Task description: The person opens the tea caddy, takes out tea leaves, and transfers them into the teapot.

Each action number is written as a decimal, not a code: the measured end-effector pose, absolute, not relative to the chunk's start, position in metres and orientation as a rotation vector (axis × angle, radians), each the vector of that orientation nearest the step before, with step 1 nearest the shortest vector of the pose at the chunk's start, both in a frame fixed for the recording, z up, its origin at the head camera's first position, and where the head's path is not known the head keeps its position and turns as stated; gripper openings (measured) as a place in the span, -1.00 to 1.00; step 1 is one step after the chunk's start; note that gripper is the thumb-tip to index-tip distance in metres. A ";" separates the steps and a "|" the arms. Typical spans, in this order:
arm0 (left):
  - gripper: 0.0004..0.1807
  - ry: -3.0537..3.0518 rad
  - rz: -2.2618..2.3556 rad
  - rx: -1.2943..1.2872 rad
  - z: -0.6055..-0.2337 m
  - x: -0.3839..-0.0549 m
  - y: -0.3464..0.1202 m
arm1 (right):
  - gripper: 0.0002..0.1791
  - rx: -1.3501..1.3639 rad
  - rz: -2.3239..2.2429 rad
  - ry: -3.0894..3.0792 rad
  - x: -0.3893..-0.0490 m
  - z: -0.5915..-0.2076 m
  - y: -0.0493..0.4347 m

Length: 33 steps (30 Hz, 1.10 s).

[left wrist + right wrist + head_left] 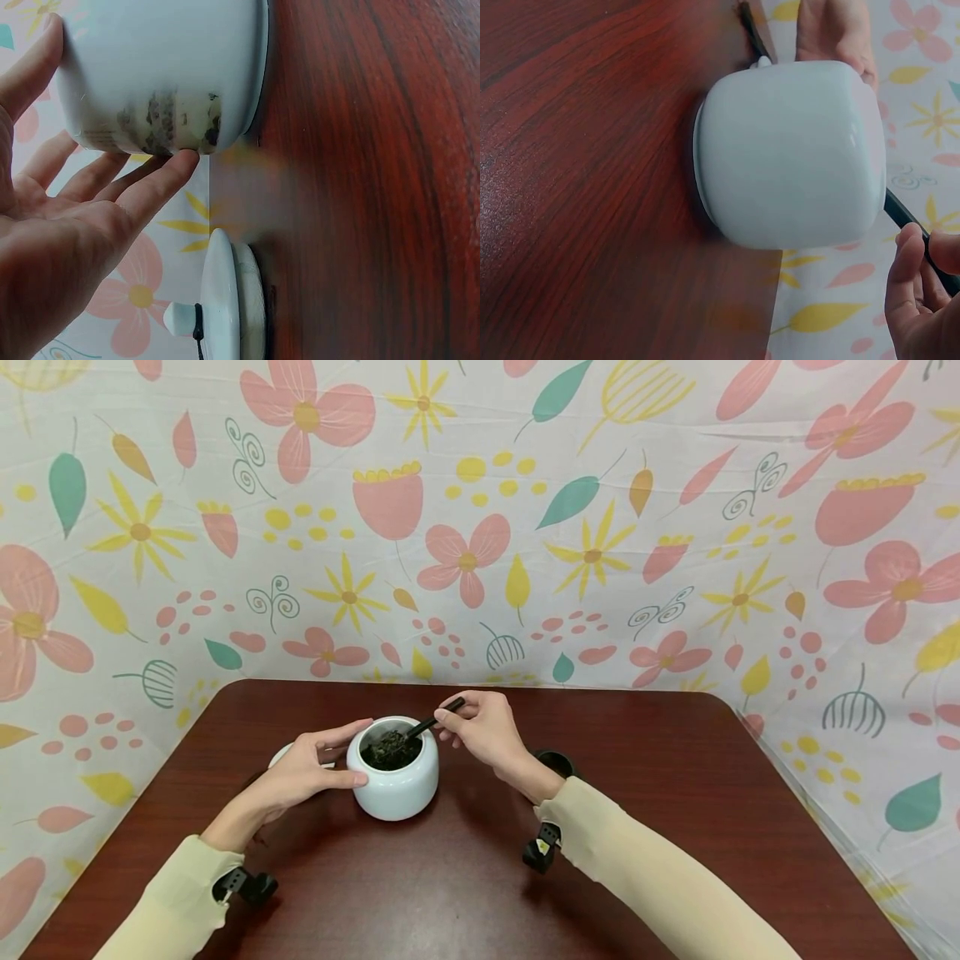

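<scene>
A white ceramic jar (397, 789) stands upright on the table, with dark dried leaves, like loose tea, (387, 750) inside. My left hand (296, 770) holds its left side, thumb near the rim and fingers against the wall, as the left wrist view shows. My right hand (483, 731) pinches the black handle of a slim spoon (427, 724). It slants down through the jar's mouth, and its lower end is among the leaves. In the right wrist view the jar (787, 157) hides that end.
A white lid (223, 300) with a knob and dark cord lies left of the jar, mostly behind my left hand in the head view. Behind my right wrist stands a dark cup (558, 762), partly hidden. Patterned cloth (480, 527) hangs beyond the brown table (450, 893).
</scene>
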<state>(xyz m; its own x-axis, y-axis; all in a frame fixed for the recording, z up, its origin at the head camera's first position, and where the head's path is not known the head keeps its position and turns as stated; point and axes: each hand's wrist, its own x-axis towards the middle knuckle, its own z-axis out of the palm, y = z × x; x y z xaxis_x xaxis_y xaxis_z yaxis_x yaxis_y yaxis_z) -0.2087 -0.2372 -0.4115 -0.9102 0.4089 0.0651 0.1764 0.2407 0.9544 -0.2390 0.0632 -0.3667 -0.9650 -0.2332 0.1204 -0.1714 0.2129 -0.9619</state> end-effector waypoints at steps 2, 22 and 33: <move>-0.08 2.306 1.738 0.552 -0.412 -0.209 -0.237 | -0.90 -0.402 -1.908 2.397 -0.239 -0.366 0.064; -0.09 2.302 1.737 0.543 -0.413 -0.209 -0.238 | -0.89 -0.463 -1.991 2.409 -0.237 -0.356 0.083; -0.09 2.303 1.737 0.544 -0.415 -0.209 -0.238 | -0.85 -0.460 -2.009 2.444 -0.232 -0.349 0.101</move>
